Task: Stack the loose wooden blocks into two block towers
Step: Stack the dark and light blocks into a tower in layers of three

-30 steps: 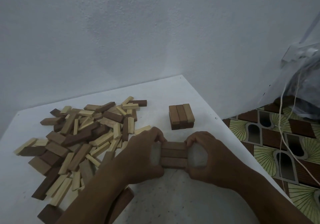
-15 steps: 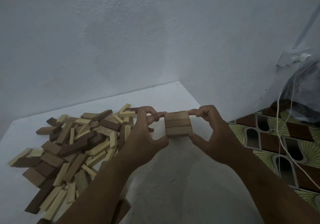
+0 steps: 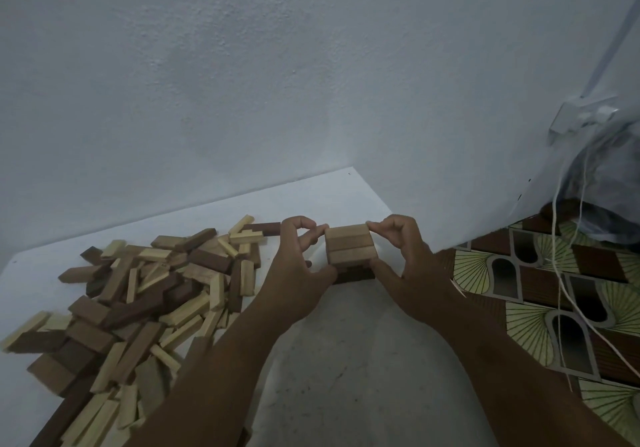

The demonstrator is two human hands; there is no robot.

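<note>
Wooden layer of three blocks now sits on the dark stack at the counter's far right; before, it was lifted. Left hand and right hand pinch it in a narrow grip. Loose blocks lie left.

3-block layer atop tower base.

You are finding bare worktop lying open between your forearms; the loose block pile is crowding the left, the wall closing behind.
</note>
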